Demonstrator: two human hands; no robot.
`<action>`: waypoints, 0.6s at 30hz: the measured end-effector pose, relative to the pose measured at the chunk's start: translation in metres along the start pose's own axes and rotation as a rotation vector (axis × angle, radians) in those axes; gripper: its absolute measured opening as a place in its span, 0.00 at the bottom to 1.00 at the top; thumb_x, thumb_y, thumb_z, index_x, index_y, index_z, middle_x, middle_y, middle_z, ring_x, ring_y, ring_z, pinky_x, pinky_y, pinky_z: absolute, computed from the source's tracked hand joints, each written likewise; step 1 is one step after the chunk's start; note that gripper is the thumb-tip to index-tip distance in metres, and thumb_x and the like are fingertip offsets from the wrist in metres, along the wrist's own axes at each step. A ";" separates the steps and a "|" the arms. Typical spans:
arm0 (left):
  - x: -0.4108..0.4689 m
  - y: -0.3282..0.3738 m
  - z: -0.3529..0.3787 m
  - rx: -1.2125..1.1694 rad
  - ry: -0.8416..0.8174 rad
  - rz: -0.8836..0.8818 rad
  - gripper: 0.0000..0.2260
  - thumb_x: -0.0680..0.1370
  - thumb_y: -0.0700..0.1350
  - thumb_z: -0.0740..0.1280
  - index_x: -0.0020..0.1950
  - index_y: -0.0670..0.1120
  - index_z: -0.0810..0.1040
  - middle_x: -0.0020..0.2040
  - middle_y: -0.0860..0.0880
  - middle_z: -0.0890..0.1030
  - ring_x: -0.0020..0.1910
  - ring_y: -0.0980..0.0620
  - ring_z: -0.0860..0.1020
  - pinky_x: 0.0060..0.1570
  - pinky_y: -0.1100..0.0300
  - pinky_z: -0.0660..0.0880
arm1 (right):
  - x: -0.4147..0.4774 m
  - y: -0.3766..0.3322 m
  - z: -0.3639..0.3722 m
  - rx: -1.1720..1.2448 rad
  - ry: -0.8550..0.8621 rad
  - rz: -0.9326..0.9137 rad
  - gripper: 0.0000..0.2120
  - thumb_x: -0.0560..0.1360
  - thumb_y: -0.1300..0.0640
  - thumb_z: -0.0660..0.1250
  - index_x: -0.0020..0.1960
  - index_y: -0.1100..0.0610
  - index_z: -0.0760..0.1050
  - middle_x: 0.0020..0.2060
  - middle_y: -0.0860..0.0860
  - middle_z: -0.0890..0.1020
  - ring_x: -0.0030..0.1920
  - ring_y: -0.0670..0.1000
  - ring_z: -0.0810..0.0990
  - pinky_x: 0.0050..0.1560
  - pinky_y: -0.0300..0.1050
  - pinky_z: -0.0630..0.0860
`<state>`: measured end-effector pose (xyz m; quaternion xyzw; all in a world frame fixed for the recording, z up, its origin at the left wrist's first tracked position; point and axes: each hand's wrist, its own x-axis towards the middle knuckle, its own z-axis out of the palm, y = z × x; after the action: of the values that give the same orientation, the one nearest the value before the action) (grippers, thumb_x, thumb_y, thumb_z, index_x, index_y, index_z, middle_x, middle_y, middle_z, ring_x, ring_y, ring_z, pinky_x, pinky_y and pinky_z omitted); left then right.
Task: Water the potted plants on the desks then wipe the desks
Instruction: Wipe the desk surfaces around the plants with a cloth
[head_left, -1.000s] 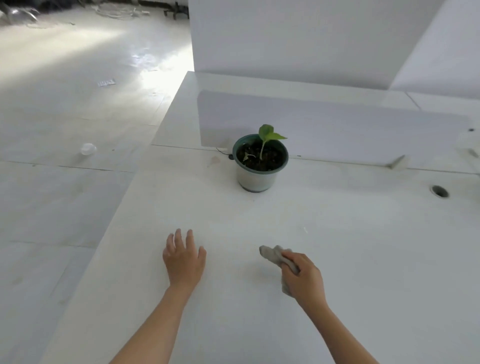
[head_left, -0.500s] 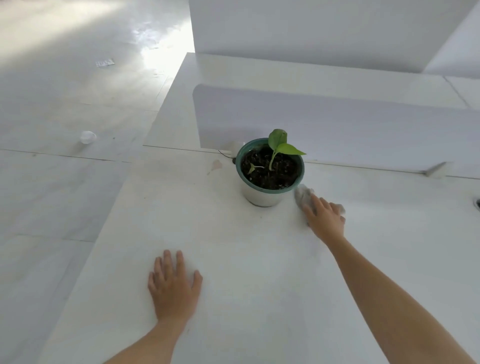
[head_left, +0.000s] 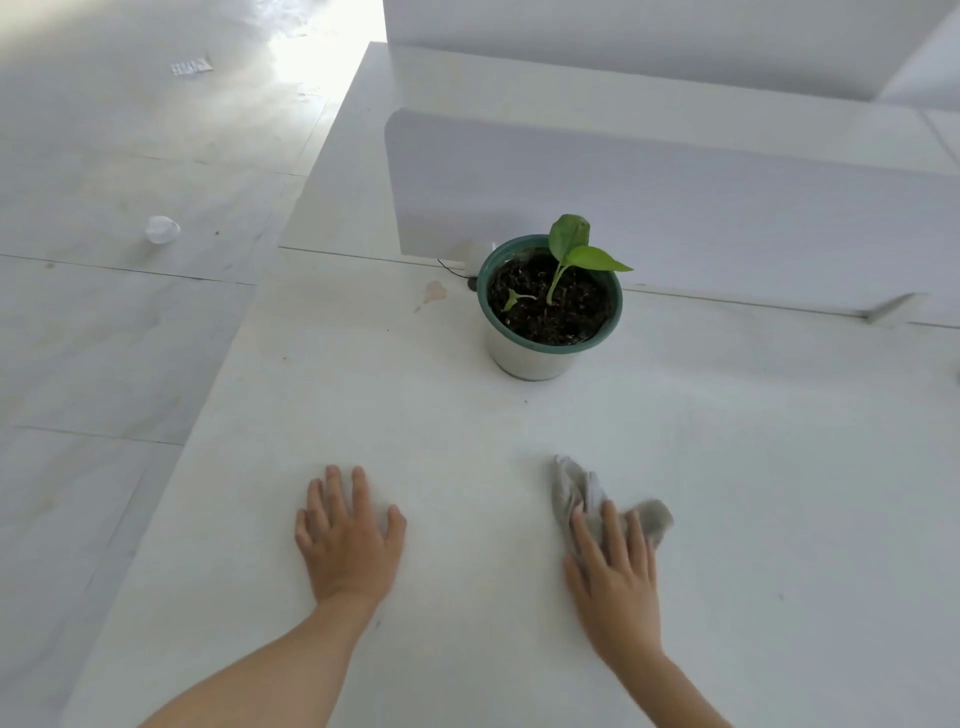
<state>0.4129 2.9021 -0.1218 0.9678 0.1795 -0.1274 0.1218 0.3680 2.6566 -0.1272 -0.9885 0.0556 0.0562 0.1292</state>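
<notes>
The right hand (head_left: 615, 582) lies flat on the grey cloth (head_left: 576, 493), fingers straight and spread. Its grip is released rather than clenched, and it presses the fabric onto the white table (head_left: 753, 467) without bunching it. The cloth is crumpled. One tail sticks out past the fingertips toward the far side and a smaller lump shows to the right of the fingers, so its long axis runs roughly away from the person, in line with the forearm. The pot (head_left: 548, 312) with its small green plant stands well apart from the cloth, ahead of it and a little to the left, close against the low divider panel (head_left: 675, 197) at the back of the table. The left hand (head_left: 348, 540) rests palm down on the bare table, grip released and holding nothing. It is level with the right hand and to the left of the pot's line. A faint brownish stain (head_left: 434, 292) sits just left of the pot. The right hand is the nearer one to the pot and is the one with the cloth. Wiping looks under way on the near part of the table, and a stroke forward would probably have to curve around the pot or stop short of it.
</notes>
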 end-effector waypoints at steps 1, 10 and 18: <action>0.000 0.001 0.000 -0.001 0.005 0.001 0.29 0.68 0.54 0.53 0.59 0.38 0.77 0.61 0.33 0.76 0.59 0.31 0.75 0.54 0.35 0.70 | -0.013 -0.013 0.007 -0.016 0.014 -0.080 0.24 0.78 0.43 0.40 0.63 0.50 0.67 0.62 0.60 0.75 0.62 0.64 0.67 0.67 0.51 0.53; 0.000 -0.001 -0.002 0.024 0.006 0.009 0.27 0.70 0.52 0.53 0.60 0.39 0.78 0.62 0.34 0.76 0.59 0.32 0.75 0.54 0.37 0.72 | 0.038 -0.100 0.014 -0.109 -0.176 -0.505 0.18 0.71 0.46 0.56 0.61 0.40 0.67 0.59 0.56 0.79 0.58 0.63 0.78 0.56 0.59 0.75; 0.002 -0.001 0.001 0.065 0.014 0.000 0.26 0.70 0.52 0.53 0.60 0.41 0.78 0.61 0.37 0.78 0.58 0.35 0.77 0.53 0.40 0.73 | 0.147 -0.133 -0.005 -0.168 -0.184 -0.245 0.20 0.74 0.51 0.53 0.62 0.47 0.74 0.62 0.62 0.76 0.60 0.69 0.74 0.58 0.64 0.71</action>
<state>0.4144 2.9035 -0.1232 0.9722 0.1761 -0.1264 0.0890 0.5305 2.7686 -0.1083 -0.9859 -0.0821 0.1346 0.0566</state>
